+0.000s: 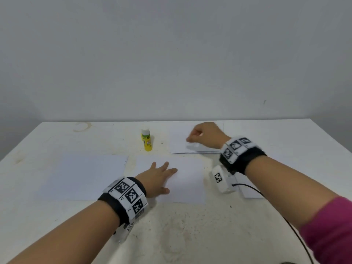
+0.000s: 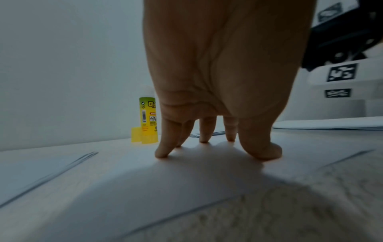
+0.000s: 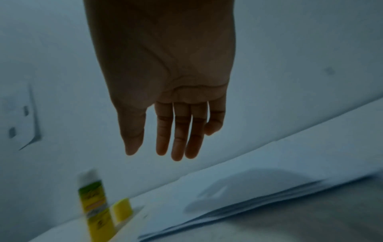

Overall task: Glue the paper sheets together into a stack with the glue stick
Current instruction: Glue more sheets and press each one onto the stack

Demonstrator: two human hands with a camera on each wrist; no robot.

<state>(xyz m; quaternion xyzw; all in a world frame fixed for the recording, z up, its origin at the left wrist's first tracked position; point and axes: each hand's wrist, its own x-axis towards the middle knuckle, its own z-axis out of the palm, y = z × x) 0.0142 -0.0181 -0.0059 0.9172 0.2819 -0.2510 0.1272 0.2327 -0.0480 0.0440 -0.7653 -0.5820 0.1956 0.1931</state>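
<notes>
A single white sheet (image 1: 190, 180) (image 2: 186, 180) lies at the table's middle. My left hand (image 1: 163, 172) (image 2: 205, 131) presses flat on it with spread fingers. A pile of loose white sheets (image 1: 181, 147) (image 3: 259, 196) lies at the back right. My right hand (image 1: 200, 135) (image 3: 172, 139) hovers just over that pile, holding nothing, its fingers straight in the right wrist view. The yellow-green glue stick (image 1: 147, 139) (image 2: 148, 121) (image 3: 95, 208) stands upright at the back centre. Its yellow cap (image 2: 135, 135) (image 3: 122, 209) sits on the table beside it.
Another stack of white sheets (image 1: 85, 176) (image 2: 31, 172) lies left of my left hand. A further sheet (image 1: 251, 194) shows under my right wrist, with a black cable (image 1: 253, 189) over it. The worn white table (image 1: 190, 235) ends at a plain wall with an outlet (image 3: 22, 121).
</notes>
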